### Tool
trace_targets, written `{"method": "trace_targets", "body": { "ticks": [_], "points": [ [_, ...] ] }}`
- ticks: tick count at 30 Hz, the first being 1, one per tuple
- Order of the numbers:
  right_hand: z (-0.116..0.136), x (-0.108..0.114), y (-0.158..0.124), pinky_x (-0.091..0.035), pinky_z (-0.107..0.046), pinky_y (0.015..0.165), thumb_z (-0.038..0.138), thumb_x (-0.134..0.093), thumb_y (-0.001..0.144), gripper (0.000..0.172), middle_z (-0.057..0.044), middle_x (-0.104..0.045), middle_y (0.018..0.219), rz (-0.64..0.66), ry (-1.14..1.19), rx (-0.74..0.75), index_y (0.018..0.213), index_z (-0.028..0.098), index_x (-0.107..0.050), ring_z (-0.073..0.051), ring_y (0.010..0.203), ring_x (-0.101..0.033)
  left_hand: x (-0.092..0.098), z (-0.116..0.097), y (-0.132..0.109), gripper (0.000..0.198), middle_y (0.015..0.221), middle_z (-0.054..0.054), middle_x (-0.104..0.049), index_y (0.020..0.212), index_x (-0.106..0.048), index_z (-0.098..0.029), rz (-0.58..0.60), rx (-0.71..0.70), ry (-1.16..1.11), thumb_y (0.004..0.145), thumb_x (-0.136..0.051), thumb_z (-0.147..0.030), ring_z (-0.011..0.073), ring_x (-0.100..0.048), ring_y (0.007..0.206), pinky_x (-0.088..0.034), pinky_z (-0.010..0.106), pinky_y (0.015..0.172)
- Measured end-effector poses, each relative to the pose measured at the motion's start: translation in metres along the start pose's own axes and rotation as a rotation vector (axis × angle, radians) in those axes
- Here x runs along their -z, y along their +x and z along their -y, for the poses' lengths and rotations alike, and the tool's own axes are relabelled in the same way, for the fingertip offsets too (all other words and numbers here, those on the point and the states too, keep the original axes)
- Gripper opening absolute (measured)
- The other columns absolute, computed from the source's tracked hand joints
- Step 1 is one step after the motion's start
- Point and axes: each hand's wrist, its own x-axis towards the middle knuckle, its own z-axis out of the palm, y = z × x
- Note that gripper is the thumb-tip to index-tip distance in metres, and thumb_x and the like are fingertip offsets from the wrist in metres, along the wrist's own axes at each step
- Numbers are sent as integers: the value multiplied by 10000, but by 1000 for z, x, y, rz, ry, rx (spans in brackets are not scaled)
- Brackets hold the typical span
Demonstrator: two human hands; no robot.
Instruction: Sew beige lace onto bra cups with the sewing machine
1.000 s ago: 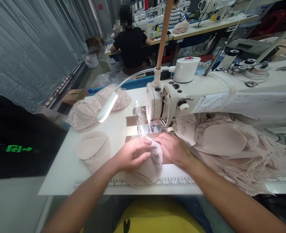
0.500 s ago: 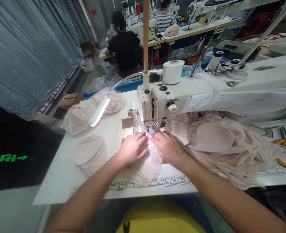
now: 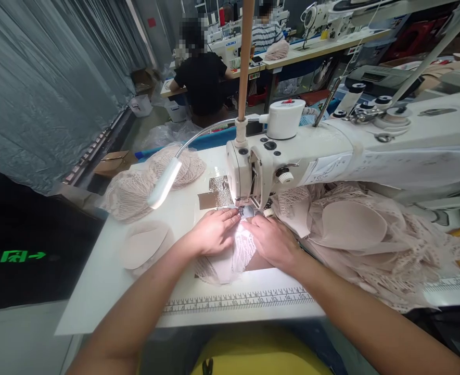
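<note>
A beige bra cup with a lace panel [image 3: 243,249] lies under the sewing machine head [image 3: 249,174], its upper end hidden by my fingers and the needle area. My left hand [image 3: 216,230] rests flat on its left side, fingers stretched toward the presser foot. On the right edge, my right hand [image 3: 275,239] has its fingers bent and its thumb against the lace, closed on the material. Both hands sit close to the needle, where a lamp [image 3: 165,183] throws bright light.
Lace pieces [image 3: 134,192] are piled at the back left, with a loose cup [image 3: 144,245] nearer. A larger heap of lace and cups [image 3: 350,226] fills the right. A printed ruler [image 3: 233,303] runs along the front edge. Two people [image 3: 204,78] sit at machines beyond.
The bra cup has slid farther under the machine, away from me, baring more of the ruler. My hands stay on it by the needle. The view has shifted slightly.
</note>
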Motion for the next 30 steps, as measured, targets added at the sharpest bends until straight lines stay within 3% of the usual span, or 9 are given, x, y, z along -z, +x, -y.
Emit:
{"method": "trace_targets", "body": {
  "ticks": [5,9,12,17,21,23,27,30],
  "points": [
    [-6,-3,-4,-409,-250,710,70,-417,841,356,-24,-647,863,-60,156,-27,990,220,-703,-150,781,-562,-1,-16,-16,433,1376,131,-486,1244,-550,-157,-149,21,-45,816,-481,-149,268,-454,1247,-391,416,1003],
    [-7,-1,-5,-442,-241,727,21,-423,785,374,-40,-664,933,-59,201,-65,967,195,-700,-153,827,-589,-8,-33,-23,199,1009,100,-638,980,-636,-163,-234,70,-116,872,-500,-261,228,-569,938,-449,367,824],
    [-7,3,-3,-454,-244,735,37,-423,804,348,-43,-672,954,-46,215,-74,944,196,-700,-157,846,-599,-14,-35,-23,211,790,74,-616,769,-604,-164,-268,106,-132,891,-437,-204,195,-547,762,-433,331,702],
    [-8,18,-4,-457,-263,749,77,-420,840,312,-56,-670,996,47,233,-45,952,185,-691,-166,868,-602,-14,-31,-26,104,744,44,-593,735,-523,-176,-300,109,-313,817,-463,-155,174,-525,708,-433,305,670],
    [-1,34,-9,-448,-263,714,113,-427,860,294,-52,-671,967,158,241,67,988,202,-676,-170,857,-603,-10,-30,-28,97,760,36,-586,746,-506,-184,-306,157,-400,801,-432,-154,173,-528,713,-442,308,677],
    [5,39,-10,-440,-262,700,121,-435,862,292,-49,-672,948,169,244,100,1023,203,-664,-170,839,-605,-9,-29,-28,100,771,37,-589,752,-508,-184,-302,149,-404,796,-423,-156,174,-529,722,-444,313,689],
    [15,42,-3,-406,-259,663,152,-448,875,271,-48,-663,943,101,208,18,1057,200,-643,-172,812,-596,-11,-27,-27,94,760,38,-584,733,-498,-184,-274,94,-346,789,-427,-159,176,-510,706,-435,320,688],
    [19,41,1,-360,-254,613,147,-458,871,251,-37,-643,877,212,156,38,1011,211,-656,-161,752,-573,-12,-25,-28,94,781,44,-591,751,-501,-183,-272,67,-341,801,-426,-160,180,-514,723,-434,327,704]
  ]
}}
